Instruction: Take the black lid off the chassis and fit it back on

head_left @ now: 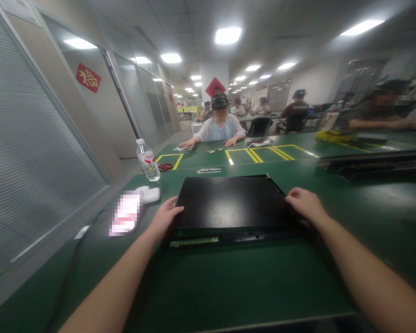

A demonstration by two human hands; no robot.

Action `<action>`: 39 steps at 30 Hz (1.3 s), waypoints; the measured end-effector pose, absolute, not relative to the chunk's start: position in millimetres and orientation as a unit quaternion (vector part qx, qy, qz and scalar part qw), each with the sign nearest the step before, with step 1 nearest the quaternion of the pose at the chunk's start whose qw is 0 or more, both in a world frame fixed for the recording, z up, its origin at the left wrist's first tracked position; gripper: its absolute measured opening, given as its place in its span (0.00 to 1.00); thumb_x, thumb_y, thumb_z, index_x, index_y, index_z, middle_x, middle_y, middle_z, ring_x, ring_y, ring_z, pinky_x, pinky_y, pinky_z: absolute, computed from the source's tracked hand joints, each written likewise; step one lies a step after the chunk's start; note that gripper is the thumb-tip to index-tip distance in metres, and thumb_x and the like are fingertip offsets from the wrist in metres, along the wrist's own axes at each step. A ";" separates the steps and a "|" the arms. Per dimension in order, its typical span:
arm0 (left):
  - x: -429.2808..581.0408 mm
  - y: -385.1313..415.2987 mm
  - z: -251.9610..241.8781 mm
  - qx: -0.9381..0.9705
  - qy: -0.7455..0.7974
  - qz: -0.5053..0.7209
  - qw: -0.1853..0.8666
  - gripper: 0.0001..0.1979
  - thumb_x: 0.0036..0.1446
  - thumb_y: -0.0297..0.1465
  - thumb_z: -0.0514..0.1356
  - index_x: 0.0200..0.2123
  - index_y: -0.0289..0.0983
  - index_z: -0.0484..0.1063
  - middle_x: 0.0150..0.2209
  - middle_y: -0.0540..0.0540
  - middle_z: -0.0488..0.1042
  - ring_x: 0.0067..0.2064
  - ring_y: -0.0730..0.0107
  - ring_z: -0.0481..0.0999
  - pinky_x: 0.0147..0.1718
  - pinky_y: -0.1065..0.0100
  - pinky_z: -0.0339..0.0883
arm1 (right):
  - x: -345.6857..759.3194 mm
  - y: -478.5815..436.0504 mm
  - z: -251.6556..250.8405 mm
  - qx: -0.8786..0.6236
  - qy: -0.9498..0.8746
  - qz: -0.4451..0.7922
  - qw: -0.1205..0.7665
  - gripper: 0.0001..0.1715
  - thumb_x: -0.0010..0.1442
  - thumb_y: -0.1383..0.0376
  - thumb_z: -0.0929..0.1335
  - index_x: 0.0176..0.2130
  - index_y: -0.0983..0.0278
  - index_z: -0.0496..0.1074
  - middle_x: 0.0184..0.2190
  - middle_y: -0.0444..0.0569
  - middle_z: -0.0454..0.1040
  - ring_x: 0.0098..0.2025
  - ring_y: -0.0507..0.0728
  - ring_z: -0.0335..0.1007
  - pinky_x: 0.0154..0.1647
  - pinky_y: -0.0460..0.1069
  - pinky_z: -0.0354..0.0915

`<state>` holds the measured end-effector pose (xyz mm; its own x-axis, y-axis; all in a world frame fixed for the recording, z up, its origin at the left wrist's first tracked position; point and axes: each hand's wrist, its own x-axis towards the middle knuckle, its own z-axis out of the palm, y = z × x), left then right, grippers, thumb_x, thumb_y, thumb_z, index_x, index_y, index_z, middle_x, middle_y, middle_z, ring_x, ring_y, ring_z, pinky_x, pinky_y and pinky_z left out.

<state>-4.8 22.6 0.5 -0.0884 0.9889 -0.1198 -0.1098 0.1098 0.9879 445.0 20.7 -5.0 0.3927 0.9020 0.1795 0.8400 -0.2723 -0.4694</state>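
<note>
A flat black panel [229, 203] lies in front of me on the green table [242, 277]. Along its near edge shows a dark strip with a green circuit board [194, 242]. My left hand [164, 215] grips the panel's left edge, thumb on top and fingers hidden beneath. At the right edge, my right hand [305, 203] pinches the rim near the far corner with curled fingers.
Left of the panel are a water bottle [148, 160], red scissors [165, 167], a white case [151, 195] and a blurred-out bright device [125, 213]. A person [222, 127] sits opposite, hands on the table. Dark panels [370, 167] stand at the right.
</note>
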 end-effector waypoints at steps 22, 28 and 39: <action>-5.0 26.0 1.9 0.381 0.545 0.540 0.515 0.14 0.47 0.23 0.64 0.40 0.36 0.77 0.32 0.45 0.81 0.34 0.63 0.81 0.36 0.65 0.73 | 449.9 23.8 -8.5 -0.800 -0.544 0.079 0.240 0.09 0.55 0.60 0.67 0.32 0.61 0.75 0.31 0.50 0.78 0.34 0.58 0.71 0.32 0.49 0.60; -8.3 26.4 5.1 0.400 0.526 0.547 0.515 0.17 0.47 0.27 0.66 0.43 0.36 0.78 0.40 0.43 0.82 0.41 0.60 0.81 0.42 0.63 0.73 | 450.0 23.4 -9.0 -0.798 -0.547 0.067 0.243 0.09 0.54 0.60 0.67 0.31 0.61 0.76 0.30 0.50 0.78 0.33 0.58 0.71 0.32 0.49 0.60; -16.5 27.8 2.6 0.526 0.609 0.467 0.367 0.15 0.44 0.29 0.66 0.39 0.36 0.81 0.42 0.40 0.82 0.49 0.49 0.78 0.52 0.54 0.68 | 452.4 25.0 -11.7 -0.797 -0.540 0.074 0.261 0.07 0.53 0.60 0.68 0.30 0.61 0.75 0.29 0.49 0.78 0.32 0.58 0.72 0.30 0.48 0.60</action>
<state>-16.5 27.8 2.6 -0.1763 0.9833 0.0442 0.2978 0.0105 0.9546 452.4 25.0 -11.7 0.4052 0.8995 0.1633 0.8220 -0.2803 -0.4957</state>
